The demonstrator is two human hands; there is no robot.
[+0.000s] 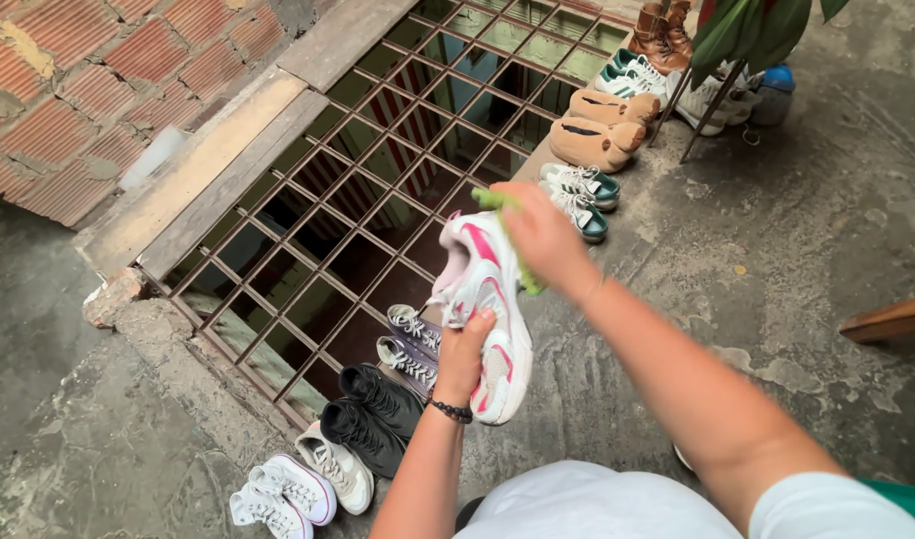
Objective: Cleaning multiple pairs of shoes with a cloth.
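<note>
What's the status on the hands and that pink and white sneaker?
Left hand grips white-and-pink sneaker from below. Right hand presses green cloth on its upper. Shoe row beside metal grate, nothing blocking.

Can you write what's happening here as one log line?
left hand: holds white-pink sneaker | right hand: presses green cloth on it | shoes lined along metal grate

My left hand (464,351) is raised, fingers curled in a firm grip, a beaded band at the wrist. My right hand (539,238) reaches forward, fingers closed.
</note>
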